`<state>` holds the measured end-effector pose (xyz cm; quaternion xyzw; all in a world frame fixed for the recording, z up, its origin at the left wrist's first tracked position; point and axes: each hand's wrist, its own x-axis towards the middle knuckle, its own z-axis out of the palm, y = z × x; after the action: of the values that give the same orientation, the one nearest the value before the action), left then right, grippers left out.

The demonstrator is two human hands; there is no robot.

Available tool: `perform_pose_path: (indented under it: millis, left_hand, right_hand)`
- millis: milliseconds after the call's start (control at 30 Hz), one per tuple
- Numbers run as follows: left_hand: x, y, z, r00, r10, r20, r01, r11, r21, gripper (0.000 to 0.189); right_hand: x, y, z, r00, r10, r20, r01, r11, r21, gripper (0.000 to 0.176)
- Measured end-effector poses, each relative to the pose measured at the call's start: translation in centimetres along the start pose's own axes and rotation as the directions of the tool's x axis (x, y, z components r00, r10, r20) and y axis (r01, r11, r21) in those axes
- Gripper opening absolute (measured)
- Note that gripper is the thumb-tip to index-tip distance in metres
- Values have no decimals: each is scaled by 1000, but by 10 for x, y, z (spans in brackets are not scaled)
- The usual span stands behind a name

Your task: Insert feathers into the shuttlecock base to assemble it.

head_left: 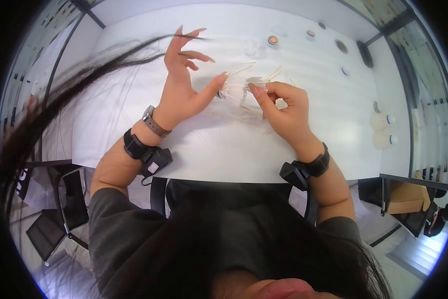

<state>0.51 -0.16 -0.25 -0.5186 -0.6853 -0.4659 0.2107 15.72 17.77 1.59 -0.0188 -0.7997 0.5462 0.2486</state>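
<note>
A white feather shuttlecock (234,92) with a blue band at its cork end lies on its side between my hands, over the white table. My left hand (184,82) has its fingers spread and raised, and its thumb tip reaches the shuttlecock's cork end. On the opposite side, my right hand (286,107) is closed in a pinch at the feather end of the shuttlecock. Thin pale feather shafts (273,74) lie loose around and behind it. The exact contact under my right fingertips is too small to make out.
Two white shuttlecocks (382,121) lie at the table's right. Toward the back are a round cork piece (272,40), another small cork (310,34) and a dark round table hole (341,46). Strands of dark hair (84,84) cross the left side of the view.
</note>
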Motion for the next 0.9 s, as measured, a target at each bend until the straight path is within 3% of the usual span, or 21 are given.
perform_pose_path:
  millis: [133,167,267,400,433,467,500,533,600,667,733,800,900]
  left_hand:
    - [4,0,-1,973,-209,-101,180,954,-239,91]
    - [7,-2,-8,978,-168,-122,150,978,-148,85]
    - [6,-26,-24,937,-187,-294,111,960,-256,80]
    - [21,-53,-62,892,108,-440,-169,981,-100,34]
    - [23,-49,-79,881,100,-462,-124,992,-21,14]
    - [26,-41,-97,871,94,-483,-76,995,58,11]
    - [31,-24,-110,863,-19,-504,62,996,68,26]
    - [28,-27,-140,910,-114,-400,114,993,-23,27]
    - [21,-14,-153,903,-73,-424,73,997,-16,30]
    - [-10,-6,-180,929,96,-358,38,936,350,19]
    - [-38,9,-198,941,221,-256,-1,758,652,12]
    - [-60,35,-196,943,212,-259,67,639,767,7]
    - [-94,49,-194,938,209,-278,68,672,737,14]
  right_hand:
    - [0,2,2,1000,-9,-5,9,999,-43,14]
    - [1,4,2,1000,-12,-10,12,999,-42,14]
    - [2,6,1,999,-23,-28,22,999,-46,14]
    - [0,6,-6,999,-41,-34,39,997,-66,13]
    - [0,6,-6,998,-46,-31,44,997,-67,12]
    - [0,5,-6,999,-45,-29,43,997,-71,12]
    - [0,4,-6,999,-45,-30,43,996,-75,11]
    - [4,1,0,999,-45,-31,42,996,-82,11]
    - [4,1,0,998,-45,-38,43,997,-59,10]
    - [4,-1,-1,998,-61,-35,59,996,-63,11]
    - [4,-1,-1,996,-77,-35,75,995,-60,11]
    - [4,0,0,995,-95,-41,92,994,-57,12]
    - [4,3,-1,994,-106,-33,104,992,-77,13]
